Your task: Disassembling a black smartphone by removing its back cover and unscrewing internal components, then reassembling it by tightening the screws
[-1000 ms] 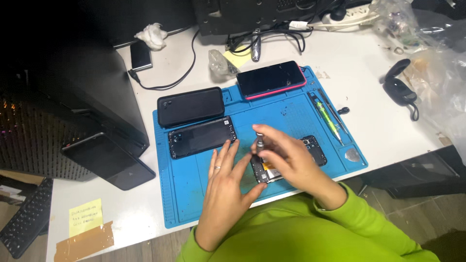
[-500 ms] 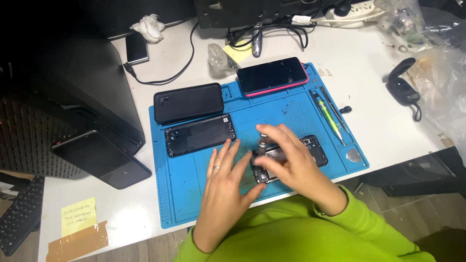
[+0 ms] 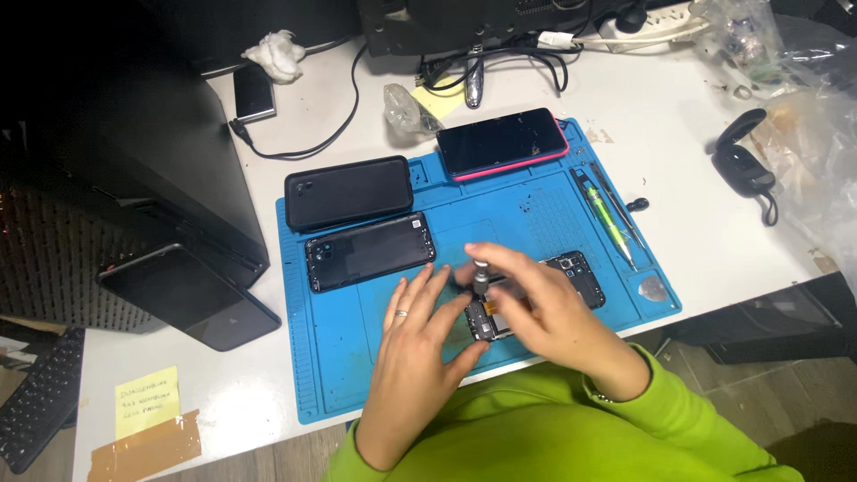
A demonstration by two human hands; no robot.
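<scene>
A white desk (image 3: pixel 705 241) fills most of the view, lit brightly from above, while the upper left corner falls into deep shadow. A dark computer case (image 3: pixel 134 178) stands at the left, its side lost in the gloom. Below the desk's near edge, at the lower right, a wood-look floor (image 3: pixel 803 419) shows in brown planks. A black keyboard (image 3: pixel 40 402) lies at the far left edge. Cables (image 3: pixel 500 62) and a white power strip (image 3: pixel 652 27) run along the back. The wall behind is too dark to make out, possibly hidden by equipment.
</scene>
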